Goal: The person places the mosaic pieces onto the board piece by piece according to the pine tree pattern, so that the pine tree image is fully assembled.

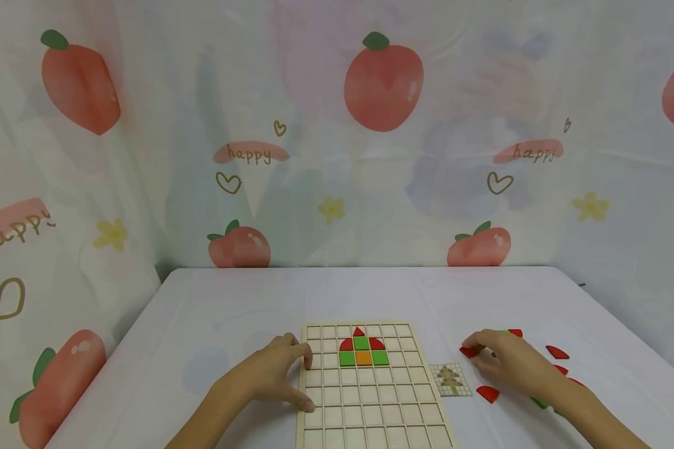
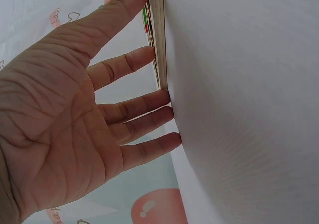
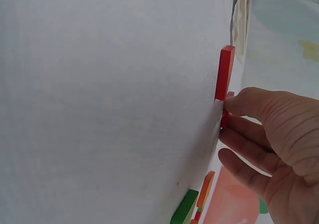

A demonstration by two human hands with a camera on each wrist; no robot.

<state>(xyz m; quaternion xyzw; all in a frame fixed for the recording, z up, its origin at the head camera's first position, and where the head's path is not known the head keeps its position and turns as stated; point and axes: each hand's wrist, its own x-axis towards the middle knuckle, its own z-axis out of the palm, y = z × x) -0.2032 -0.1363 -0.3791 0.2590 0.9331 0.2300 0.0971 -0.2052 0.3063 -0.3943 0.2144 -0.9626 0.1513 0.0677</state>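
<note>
A wooden grid board [image 1: 371,396] lies on the table. Near its top sit a red triangle [image 1: 358,332], two red quarter-circles [image 1: 377,344], green squares [image 1: 361,343] and an orange square [image 1: 364,358]. My left hand [image 1: 275,371] rests at the board's left edge; in the left wrist view its fingers reach out fairly straight, the thumb against the wooden edge [image 2: 158,40]. My right hand [image 1: 508,365] pinches a red piece [image 1: 468,353] low over the table, right of the board. In the right wrist view that red piece [image 3: 225,120] is partly hidden by thumb and fingers.
A small pattern card [image 1: 451,380] showing a tree lies against the board's right side. One red quarter-circle [image 1: 487,393] lies in front of my right hand, another red piece [image 1: 557,352] beyond it. More red and green pieces are partly covered by my right arm.
</note>
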